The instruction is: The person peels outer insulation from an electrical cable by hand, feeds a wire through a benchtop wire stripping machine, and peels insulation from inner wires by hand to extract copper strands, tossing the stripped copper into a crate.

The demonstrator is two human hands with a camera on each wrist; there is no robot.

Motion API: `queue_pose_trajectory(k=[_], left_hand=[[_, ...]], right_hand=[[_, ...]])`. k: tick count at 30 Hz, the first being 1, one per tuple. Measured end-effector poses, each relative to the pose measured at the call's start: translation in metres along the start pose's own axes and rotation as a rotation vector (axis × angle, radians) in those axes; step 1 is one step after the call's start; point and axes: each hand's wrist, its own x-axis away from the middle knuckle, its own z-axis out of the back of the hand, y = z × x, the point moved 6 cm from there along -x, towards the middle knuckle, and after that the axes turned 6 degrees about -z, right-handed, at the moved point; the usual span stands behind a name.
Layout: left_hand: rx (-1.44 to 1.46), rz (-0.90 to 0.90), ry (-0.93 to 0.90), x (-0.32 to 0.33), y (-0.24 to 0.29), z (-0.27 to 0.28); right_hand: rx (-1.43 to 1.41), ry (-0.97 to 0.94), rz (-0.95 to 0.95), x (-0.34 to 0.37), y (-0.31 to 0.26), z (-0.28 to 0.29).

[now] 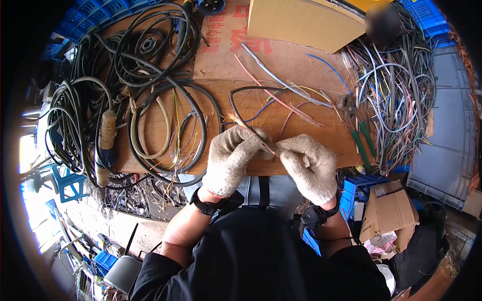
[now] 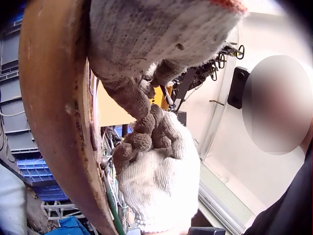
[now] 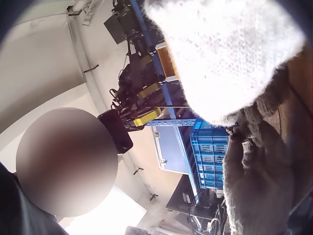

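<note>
My left hand [image 1: 228,155], in a knitted work glove, grips a thin black cable [image 1: 239,111] close to its cut end, where a reddish-brown tip shows. The gloved right hand [image 1: 312,165] has its thumb and fingers pinched together at that same tip, and the gloves hide most of it. Frayed copper strands [image 1: 236,120] stick out beside the left fingers. In the left wrist view the right hand [image 2: 159,181] has curled fingers meeting those of the left. Green-handled pliers [image 1: 357,128] lie on the wooden bench [image 1: 201,93], right of the hands.
Coils of thick black cable [image 1: 150,65] fill the bench's left side. Pink wire [image 1: 281,95] and blue-grey wire [image 1: 276,75] lie beyond the hands. A heap of stripped wires [image 1: 396,100] is at right, above an open cardboard box [image 1: 389,215]. A wooden box [image 1: 301,25] stands at the back.
</note>
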Motion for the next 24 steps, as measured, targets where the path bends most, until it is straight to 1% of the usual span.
queue_pose_trajectory(k=[1, 4, 8, 10, 13, 17, 19, 20, 22, 24], left_hand=[[0.0, 0.0, -0.001, 0.0, 0.0, 0.0], [-0.03, -0.002, -0.023, 0.0, -0.001, 0.0], [-0.098, 0.004, 0.027, 0.002, -0.004, 0.004], [-0.138, 0.009, 0.032, 0.003, -0.004, 0.005], [-0.175, -0.011, 0.033, 0.003, -0.002, 0.002], [-0.272, -0.046, 0.035, 0.004, 0.002, -0.001], [-0.294, -0.054, 0.041, 0.005, 0.004, -0.003], [-0.322, -0.067, 0.044, 0.005, 0.005, -0.004], [-0.35, -0.081, 0.048, 0.006, 0.007, -0.005], [-0.358, -0.078, 0.035, 0.006, 0.008, -0.006]], right_hand=[[0.047, -0.015, 0.129, 0.0, -0.006, -0.001], [0.056, -0.048, 0.155, -0.001, -0.003, -0.002], [0.049, -0.036, 0.139, -0.001, -0.005, -0.003], [0.067, -0.032, -0.057, 0.0, -0.004, -0.004], [0.075, 0.012, -0.067, 0.003, 0.004, -0.006], [0.045, 0.015, -0.076, 0.005, 0.004, -0.008], [-0.06, 0.056, -0.128, 0.007, 0.007, -0.009], [-0.059, 0.056, -0.128, 0.008, 0.007, -0.009], [-0.133, 0.041, -0.243, 0.009, 0.013, -0.011], [-0.177, 0.064, -0.234, 0.011, 0.018, -0.013]])
